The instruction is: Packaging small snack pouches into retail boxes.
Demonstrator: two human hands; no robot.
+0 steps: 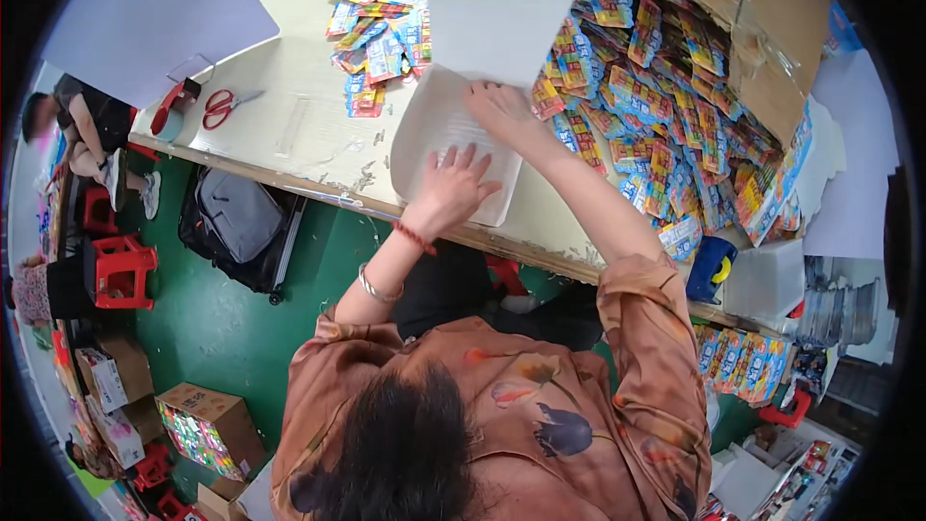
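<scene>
A white, translucent plastic box [420,121] lies at the table's front edge, its wide flap [497,10] folded back away from me. My left hand [451,191] rests on the near part of the box with its fingers spread. Further back, my right hand [500,114] lies across the box near the fold, fingers stretched leftward and nothing visible in them. Just left of the flap is a small heap of colourful sachets [384,50]. A far larger pile of the same kind of sachets [666,106] spreads to the right, spilling from a cardboard box [772,68].
Red scissors [220,108] and a red tape dispenser [177,101] lie at the table's left end. A blue tape dispenser [712,268] stands at the right edge. Below are a grey backpack [236,212], red stools [125,270] and a carton [207,425]. Another person [87,125] sits far left.
</scene>
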